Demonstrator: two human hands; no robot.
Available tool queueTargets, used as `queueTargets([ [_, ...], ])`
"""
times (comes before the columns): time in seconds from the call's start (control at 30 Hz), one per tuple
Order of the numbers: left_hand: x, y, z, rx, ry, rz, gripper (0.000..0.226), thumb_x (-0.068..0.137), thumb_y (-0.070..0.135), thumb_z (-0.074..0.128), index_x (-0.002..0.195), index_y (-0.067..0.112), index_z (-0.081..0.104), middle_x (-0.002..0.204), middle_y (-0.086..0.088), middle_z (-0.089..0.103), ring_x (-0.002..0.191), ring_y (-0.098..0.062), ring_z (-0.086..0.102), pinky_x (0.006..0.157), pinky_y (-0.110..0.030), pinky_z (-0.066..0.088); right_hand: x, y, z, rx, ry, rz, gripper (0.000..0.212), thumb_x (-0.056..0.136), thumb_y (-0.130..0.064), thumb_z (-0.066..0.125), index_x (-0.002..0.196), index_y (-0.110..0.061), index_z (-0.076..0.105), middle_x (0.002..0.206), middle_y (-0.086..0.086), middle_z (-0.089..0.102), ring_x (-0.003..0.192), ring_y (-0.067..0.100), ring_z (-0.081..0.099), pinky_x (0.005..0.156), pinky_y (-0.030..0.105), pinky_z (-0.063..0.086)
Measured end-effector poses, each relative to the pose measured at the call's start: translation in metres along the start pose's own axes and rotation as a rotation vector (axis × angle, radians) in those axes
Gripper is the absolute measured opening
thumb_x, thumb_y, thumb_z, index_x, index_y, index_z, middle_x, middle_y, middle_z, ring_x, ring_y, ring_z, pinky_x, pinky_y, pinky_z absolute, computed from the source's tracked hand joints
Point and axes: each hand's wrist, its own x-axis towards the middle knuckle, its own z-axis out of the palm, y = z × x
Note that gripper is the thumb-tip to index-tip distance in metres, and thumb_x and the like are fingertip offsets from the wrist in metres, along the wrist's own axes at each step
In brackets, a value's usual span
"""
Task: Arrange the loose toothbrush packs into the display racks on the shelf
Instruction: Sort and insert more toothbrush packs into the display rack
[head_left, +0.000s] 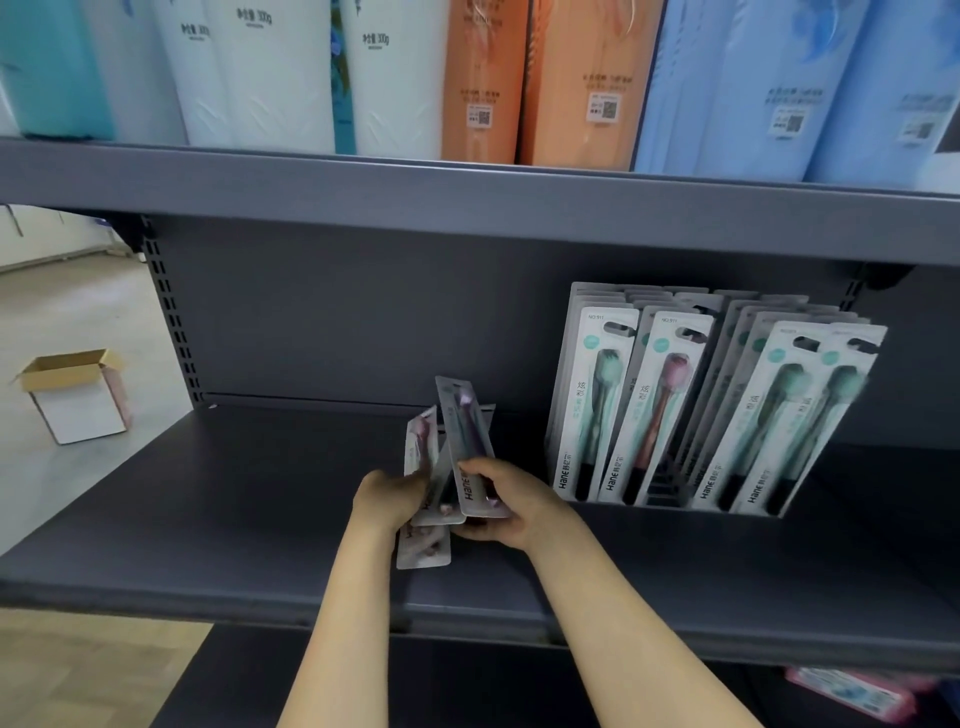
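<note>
A person stands facing a dark grey shelf (234, 499), both bare forearms reaching in over its front edge. The two hands meet at a small fan of loose toothbrush packs (467, 457) held just above the shelf surface, to the left of the display rack (675, 506). The left hand (389, 493) has its grip curled around the lower left side of the bundle, fingers wrapped over the pack edges. The right hand (514, 506) grips the lower right side, thumb across the front of the foremost pack and fingers tucked behind it. The packs in the bundle splay upward and outward, tops tilted away from the person; one more pack sticks out below the left hand, near the shelf surface. The brushes inside look pink or purple, though blur hides the detail. The display rack stands on the shelf just right of the hands and apart from them, filled with rows of toothbrush packs leaning back, with green and pink brushes at the front. Above the rack, an upper shelf (467, 202) carries tall packages (483, 78) in white, orange and blue. Far left of the rack, beyond the shelf end, an open cardboard box (78, 395) sits on the floor.
</note>
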Motion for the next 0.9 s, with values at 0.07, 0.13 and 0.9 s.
queueTargets([
  [0.07, -0.004, -0.001, 0.001, 0.056, 0.027, 0.028, 0.041, 0.093, 0.036, 0.054, 0.085, -0.004, 0.062, 0.076, -0.015, 0.060, 0.073, -0.030, 0.060, 0.065, -0.031, 0.042, 0.001, 0.002, 0.001, -0.020, -0.004, 0.011, 0.009, 0.085, -0.012, 0.063, 0.092, -0.008, 0.058, 0.084, 0.010, 0.060, 0.079, 0.023, 0.059, 0.071, 0.038, 0.052],
  [0.13, -0.005, -0.002, 0.001, 0.057, 0.033, 0.051, 0.030, 0.094, 0.021, 0.049, 0.083, -0.003, 0.063, 0.078, -0.019, 0.062, 0.076, -0.031, 0.059, 0.067, -0.032, 0.042, 0.004, 0.002, 0.003, -0.049, -0.003, 0.009, 0.007, 0.085, -0.012, 0.063, 0.090, -0.009, 0.059, 0.080, 0.008, 0.059, 0.075, 0.020, 0.058, 0.065, 0.034, 0.051],
  [0.9, -0.048, 0.003, -0.008, -0.758, -0.452, 0.037, 0.056, 0.090, 0.056, 0.045, 0.120, 0.012, 0.063, 0.114, -0.020, 0.069, 0.105, -0.033, 0.067, 0.091, -0.047, 0.053, -0.025, 0.001, 0.002, -0.206, -0.151, -0.345, 0.039, 0.083, -0.008, 0.065, 0.120, -0.008, 0.056, 0.109, 0.015, 0.068, 0.097, 0.027, 0.067, 0.081, 0.037, 0.055],
])
